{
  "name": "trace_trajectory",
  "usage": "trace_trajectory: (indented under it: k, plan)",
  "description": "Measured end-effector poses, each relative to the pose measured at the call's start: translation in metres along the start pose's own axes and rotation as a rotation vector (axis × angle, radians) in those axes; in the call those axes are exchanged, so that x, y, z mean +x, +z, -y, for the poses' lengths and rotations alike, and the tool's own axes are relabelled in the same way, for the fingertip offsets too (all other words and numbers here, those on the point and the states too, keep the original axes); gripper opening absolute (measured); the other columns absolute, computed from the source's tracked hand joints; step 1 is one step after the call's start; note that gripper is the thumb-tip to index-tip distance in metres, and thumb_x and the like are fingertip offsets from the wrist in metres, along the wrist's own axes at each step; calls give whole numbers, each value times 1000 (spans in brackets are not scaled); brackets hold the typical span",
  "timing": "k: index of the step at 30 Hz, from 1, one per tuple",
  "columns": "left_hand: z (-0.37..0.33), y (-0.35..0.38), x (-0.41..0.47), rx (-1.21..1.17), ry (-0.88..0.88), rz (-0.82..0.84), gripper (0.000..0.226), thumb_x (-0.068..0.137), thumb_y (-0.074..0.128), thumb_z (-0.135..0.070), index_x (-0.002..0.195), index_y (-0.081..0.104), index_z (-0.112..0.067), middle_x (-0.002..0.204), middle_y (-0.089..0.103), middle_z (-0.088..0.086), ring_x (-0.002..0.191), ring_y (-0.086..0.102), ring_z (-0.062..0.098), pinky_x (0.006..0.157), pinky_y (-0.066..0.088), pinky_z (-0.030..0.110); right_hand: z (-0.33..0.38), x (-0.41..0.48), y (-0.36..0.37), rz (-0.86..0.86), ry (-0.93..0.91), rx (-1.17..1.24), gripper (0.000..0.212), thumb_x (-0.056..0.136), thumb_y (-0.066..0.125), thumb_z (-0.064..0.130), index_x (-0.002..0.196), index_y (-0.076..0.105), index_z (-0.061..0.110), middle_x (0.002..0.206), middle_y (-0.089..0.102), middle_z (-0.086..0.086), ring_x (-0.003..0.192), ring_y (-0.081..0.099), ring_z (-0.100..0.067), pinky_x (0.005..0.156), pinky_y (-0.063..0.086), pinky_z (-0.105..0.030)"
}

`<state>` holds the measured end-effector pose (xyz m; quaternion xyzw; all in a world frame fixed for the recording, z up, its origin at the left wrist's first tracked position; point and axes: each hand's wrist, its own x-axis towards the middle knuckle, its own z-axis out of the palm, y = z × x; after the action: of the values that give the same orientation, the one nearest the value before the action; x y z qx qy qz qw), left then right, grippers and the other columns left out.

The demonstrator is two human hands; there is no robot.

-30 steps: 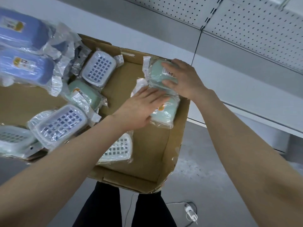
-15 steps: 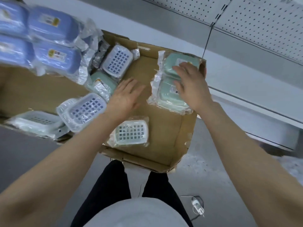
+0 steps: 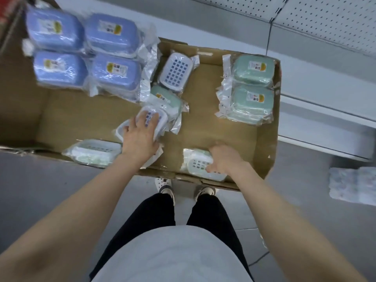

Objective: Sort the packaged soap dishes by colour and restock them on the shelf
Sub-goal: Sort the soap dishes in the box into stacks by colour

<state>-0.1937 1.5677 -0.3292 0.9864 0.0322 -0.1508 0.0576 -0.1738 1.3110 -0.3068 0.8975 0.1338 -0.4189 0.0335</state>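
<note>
A wide cardboard box (image 3: 266,143) holds soap dishes wrapped in clear plastic. Several blue ones (image 3: 114,76) are stacked at the back left. Two stacks of green ones (image 3: 251,86) stand at the back right. My left hand (image 3: 140,137) lies flat on a blue-and-white dish (image 3: 156,119) in the middle, fingers spread over its grid. My right hand (image 3: 223,159) closes on a green-and-white dish (image 3: 198,164) at the front edge. Another blue-and-white dish (image 3: 176,72) and a loose green dish (image 3: 171,100) lie in the middle. A green-and-white dish (image 3: 93,152) leans on the front left rim.
An empty white shelf (image 3: 317,110) with a pegboard back (image 3: 325,21) runs along the right behind the box. A pale wrapped package (image 3: 352,186) lies on the grey floor at right. My legs and shoes are directly below the box's front edge.
My right hand left the green stack at the back right and came down onto the green-and-white dish at the front. My left hand moved onto the blue-and-white dish.
</note>
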Motion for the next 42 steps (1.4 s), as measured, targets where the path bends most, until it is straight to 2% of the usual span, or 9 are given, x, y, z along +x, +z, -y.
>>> trace_trajectory:
  k: [2, 7, 13, 18, 22, 28, 33, 38, 42]
  plan:
    - [-7, -12, 2, -79, 87, -27, 88, 69, 71, -37, 147, 33, -22, 148, 35, 13, 125, 42, 42, 92, 45, 57, -9, -10, -2, -52, 42, 29, 50, 81, 72, 35, 123, 55, 13, 123, 50, -10, 102, 57, -30, 76, 48, -35]
    - [-57, -34, 7, -450, 309, -22, 81, 73, 57, -32, 149, 32, -16, 137, 48, 21, 110, 56, 40, 90, 50, 45, -50, -24, -2, -741, 155, -193, 55, 69, 72, 4, 123, 58, 10, 112, 57, -19, 101, 55, -39, 84, 46, -47]
    - [-97, -12, 47, -740, 108, -17, 52, 91, 55, -8, 142, 43, -11, 113, 63, 4, 99, 62, 24, 89, 48, 32, -71, -26, 28, -504, 72, -108, 70, 72, 81, 39, 132, 53, 16, 140, 46, -16, 130, 43, -37, 97, 44, -49]
    - [-109, 3, 59, -509, 202, 119, 71, 93, 50, -55, 150, 26, -19, 142, 48, 10, 127, 47, 27, 105, 36, 41, -86, -5, 18, -584, 89, -41, 63, 71, 82, 29, 125, 55, 13, 132, 53, -16, 115, 50, -39, 84, 49, -47]
    - [-115, 12, 41, -386, 305, 283, 87, 87, 58, -59, 154, 16, -22, 153, 28, 9, 134, 38, 29, 108, 36, 42, -87, 4, 8, -537, 107, -81, 64, 77, 77, 24, 134, 49, 18, 135, 49, -14, 118, 47, -37, 90, 43, -46]
    - [-79, 10, 14, -343, 275, -60, 63, 92, 61, -36, 145, 40, -9, 145, 43, 18, 131, 42, 36, 107, 39, 50, -35, 1, -16, -597, 8, 61, 47, 92, 60, 31, 134, 49, 15, 127, 54, -14, 115, 51, -33, 91, 43, -43]
    - [20, 3, -15, -213, 175, -216, 58, 83, 70, -26, 135, 51, -8, 133, 53, 20, 122, 48, 41, 105, 37, 52, 34, 19, -20, -353, 26, 165, 69, 92, 62, 38, 148, 27, 19, 138, 43, -18, 115, 53, -36, 83, 49, -42]
    - [121, 1, -34, -137, 128, -3, 88, 73, 63, -69, 139, 48, -12, 136, 52, 16, 124, 48, 38, 105, 34, 54, 80, 41, -38, -353, 193, 91, 76, 82, 63, -3, 147, 29, 16, 143, 32, -20, 125, 45, -36, 94, 45, -46]
    - [169, -1, -41, -91, 137, 300, 112, 58, 39, -92, 149, 30, -28, 153, 36, 1, 141, 29, 25, 113, 19, 57, 124, 57, -38, -727, -114, 93, 41, 74, 68, -1, 115, 59, -1, 108, 56, -24, 100, 54, -40, 74, 54, -49]
